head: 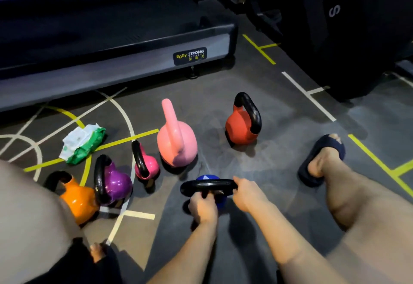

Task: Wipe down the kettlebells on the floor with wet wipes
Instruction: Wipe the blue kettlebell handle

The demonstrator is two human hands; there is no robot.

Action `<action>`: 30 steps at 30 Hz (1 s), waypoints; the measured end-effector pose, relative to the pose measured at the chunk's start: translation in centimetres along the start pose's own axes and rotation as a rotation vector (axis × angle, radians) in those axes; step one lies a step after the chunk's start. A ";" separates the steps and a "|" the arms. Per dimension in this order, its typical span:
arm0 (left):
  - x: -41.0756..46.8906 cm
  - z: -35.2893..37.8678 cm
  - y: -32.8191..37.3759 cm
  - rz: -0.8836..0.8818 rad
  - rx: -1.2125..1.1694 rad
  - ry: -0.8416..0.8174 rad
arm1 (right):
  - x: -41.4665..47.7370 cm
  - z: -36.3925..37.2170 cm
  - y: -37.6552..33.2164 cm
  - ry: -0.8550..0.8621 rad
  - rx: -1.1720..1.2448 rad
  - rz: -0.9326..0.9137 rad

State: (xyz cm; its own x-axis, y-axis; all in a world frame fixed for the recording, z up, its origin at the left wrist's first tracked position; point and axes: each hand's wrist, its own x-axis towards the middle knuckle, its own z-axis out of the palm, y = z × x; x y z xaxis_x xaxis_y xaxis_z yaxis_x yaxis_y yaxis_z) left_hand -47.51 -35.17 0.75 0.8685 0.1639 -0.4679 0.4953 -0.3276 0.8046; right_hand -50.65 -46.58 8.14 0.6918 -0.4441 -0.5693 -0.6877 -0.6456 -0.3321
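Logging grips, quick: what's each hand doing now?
Left hand: closed on the blue kettlebell handle.
Right hand: at the handle's end; grip cannot be told.

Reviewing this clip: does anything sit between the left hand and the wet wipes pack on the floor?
Yes. The left hand grips the handle of the blue kettlebell, and the small pink kettlebell and the purple kettlebell stand roughly on the line to the wet wipes pack. A reach would likely have to pass over them.

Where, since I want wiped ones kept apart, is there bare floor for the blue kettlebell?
Bare floor lies between the red kettlebell and slippered foot, and between the pale pink kettlebell and the treadmill. Crowded left of the blue kettlebell: small pink kettlebell, purple kettlebell and orange kettlebell cluster by the wipes pack.
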 end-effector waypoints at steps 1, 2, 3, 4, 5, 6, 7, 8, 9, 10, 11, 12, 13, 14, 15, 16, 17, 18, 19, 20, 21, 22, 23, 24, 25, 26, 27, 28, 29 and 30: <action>0.2 0.1 -0.3 0.056 0.084 -0.009 | 0.2 -0.1 -0.1 0.001 -0.006 0.002; 0.2 0.3 -0.4 0.123 0.128 -0.054 | 0.3 -0.3 -0.3 0.002 -0.014 0.003; 0.0 0.5 -0.5 0.177 0.172 -0.130 | 0.4 -0.4 -0.5 0.002 -0.019 0.008; -0.1 0.8 -0.7 0.242 0.257 -0.218 | 0.5 -0.5 -0.7 0.005 -0.018 0.015; -0.3 0.9 -0.8 0.328 0.396 -0.277 | 0.5 -0.5 -0.9 0.008 -0.014 0.021; -0.4 1.1 -1.0 0.388 0.519 -0.310 | 0.5 -0.6 -1.0 0.010 -0.012 0.022; -0.2 1.3 -1.2 0.424 0.580 -0.313 | 0.5 -0.6 -1.0 0.012 -0.008 0.020; -0.3 1.4 -1.0 0.422 0.532 -0.300 | 0.3 -0.7 -1.1 0.015 -0.001 0.011; -0.4 1.5 -1.0 0.392 0.458 -0.294 | 0.2 -0.6 -1.0 0.015 0.008 0.001; -0.8 1.5 -0.5 0.336 0.362 -0.289 | 0.0 -0.5 -0.7 0.014 0.022 -0.008; -1.2 1.5 0.2 0.245 0.259 -0.250 | -0.2 -0.3 -0.3 0.010 0.046 -0.019; -1.2 1.4 0.7 0.139 0.108 -0.183 | -0.3 -0.2 0.1 0.006 0.083 -0.028; -1.5 1.2 1.5 0.044 -0.037 -0.108 | -0.4 0.1 0.7 0.001 0.131 -0.034; -1.6 0.9 2.1 -0.009 -0.130 -0.059 | -0.6 0.2 1.2 -0.004 0.179 -0.037; -1.5 0.5 2.3 -0.012 -0.148 -0.066 | -0.8 0.3 1.7 -0.001 0.212 -0.043; -1.5 0.1 2.3 0.034 -0.117 -0.121 | -1.1 0.3 1.9 0.008 0.224 -0.055; -1.3 -0.4 2.0 0.094 -0.054 -0.221 | -1.4 0.3 1.9 0.019 0.212 -0.068; -1.5 -1.0 2.0 0.155 -0.036 -0.300 | -1.7 0.2 1.7 0.032 0.186 -0.081; -1.3 -1.6 1.6 0.211 -0.037 -0.359 | -2.1 0.2 1.4 0.048 0.156 -0.090; -1.4 -2.3 1.5 0.238 -0.054 -0.396 | -2.4 0.2 1.2 0.064 0.130 -0.100; -1.0 -2.7 1.3 0.257 -0.035 -0.403 | -2.7 0.4 0.9 0.081 0.099 -0.106; -0.7 -3.2 1.2 0.261 -0.001 -0.415 | -3.0 0.7 0.7 0.096 0.051 -0.100; -0.4 -3.5 1.2 0.266 0.059 -0.444 | -3.3 1.1 0.5 0.110 -0.012 -0.086; 0.0 -3.9 1.4 0.263 0.138 -0.484 | -3.7 1.6 0.2 0.123 -0.072 -0.071; 0.5 -3.9 1.3 0.273 0.236 -0.532 | -4.0 2.1 -0.1 0.134 -0.118 -0.060; 0.7 -4.0 1.3 0.300 0.336 -0.583 | -4.3 2.7 -0.3 0.146 -0.140 -0.049; 1.0 -4.0 1.2 0.320 0.439 -0.632 | -4.6 3.4 -0.5 0.156 -0.131 -0.039; 1.2 -4.0 0.9 0.351 0.527 -0.661 | -4.8 3.9 -0.6 0.169 -0.108 -0.028; 1.1 -4.3 0.7 0.383 0.591 -0.679 | -4.9 4.4 -0.7 0.182 -0.085 -0.015; 1.1 -4.5 0.3 0.434 0.622 -0.692 | -5.0 4.7 -0.9 0.191 -0.067 0.000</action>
State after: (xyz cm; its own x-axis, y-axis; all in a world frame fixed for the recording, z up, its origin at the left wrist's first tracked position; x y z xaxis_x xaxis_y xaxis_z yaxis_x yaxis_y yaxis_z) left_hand -46.28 -30.90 2.10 0.6701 -0.5913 -0.4487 -0.1284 -0.6877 0.7146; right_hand -54.57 -40.90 7.77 0.7255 -0.5496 -0.4142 -0.6758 -0.6828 -0.2777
